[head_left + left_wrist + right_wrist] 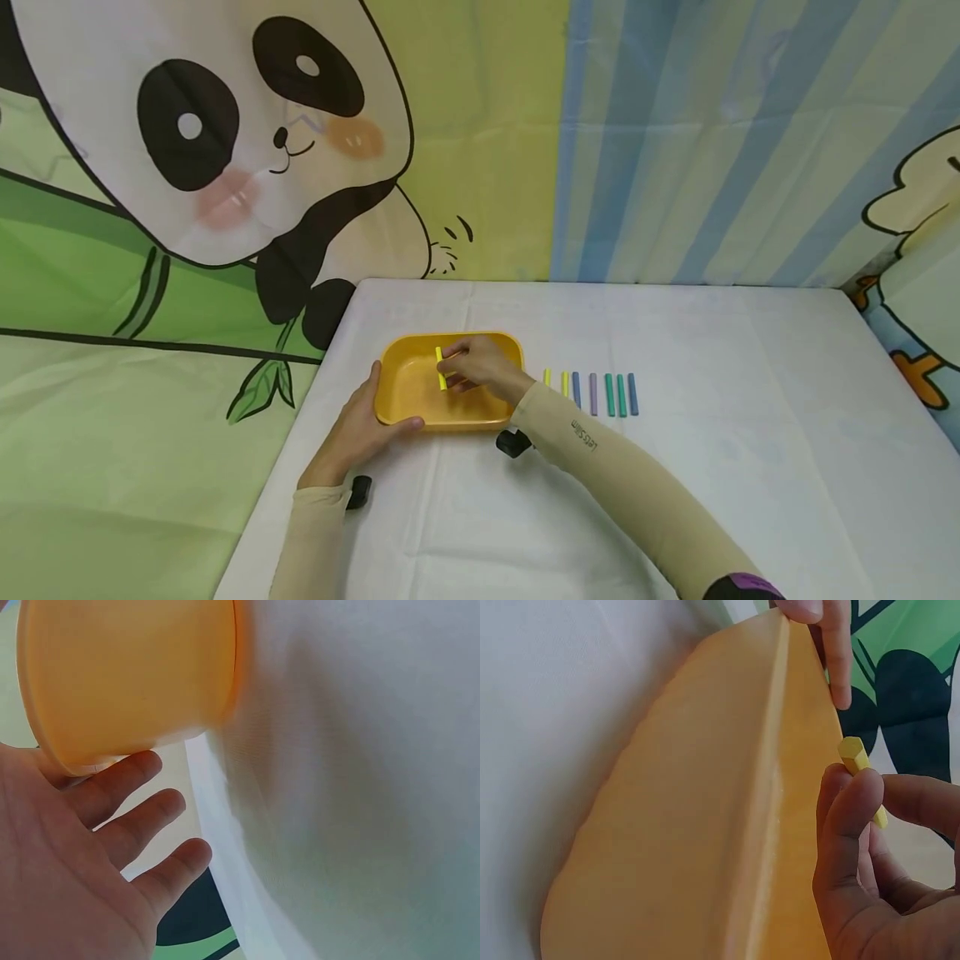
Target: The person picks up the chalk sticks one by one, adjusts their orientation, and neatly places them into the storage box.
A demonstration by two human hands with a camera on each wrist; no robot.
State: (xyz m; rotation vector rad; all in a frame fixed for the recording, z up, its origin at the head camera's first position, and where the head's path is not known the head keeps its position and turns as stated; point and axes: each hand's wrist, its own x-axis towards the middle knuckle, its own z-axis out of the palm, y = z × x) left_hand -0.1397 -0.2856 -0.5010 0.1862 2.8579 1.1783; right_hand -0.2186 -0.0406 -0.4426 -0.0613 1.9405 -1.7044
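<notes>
A yellow-orange plastic tray (pixel 408 392) with a raised rim stands on the white table. My left hand (pixel 360 429) steadies its left front corner, the thumb along the front and the fingers at the left side. In the left wrist view several fingers (pixel 142 825) are spread and fairly straight beside the tray wall (pixel 135 675). My right hand (pixel 483 362) is over the tray and pinches a short yellow six-sided stick (pixel 441 369) between thumb and fingertips. In the right wrist view the stick (pixel 853 752) points up past the fingertips, near the tray rim.
Right of the tray, several short sticks stand in a row on the table: yellow (pixel 565 383), blue (pixel 576 390), purple (pixel 593 394) and green (pixel 610 395), with another blue stick (pixel 633 394) at the right end. A printed panda backdrop (pixel 480 142) hangs behind the table.
</notes>
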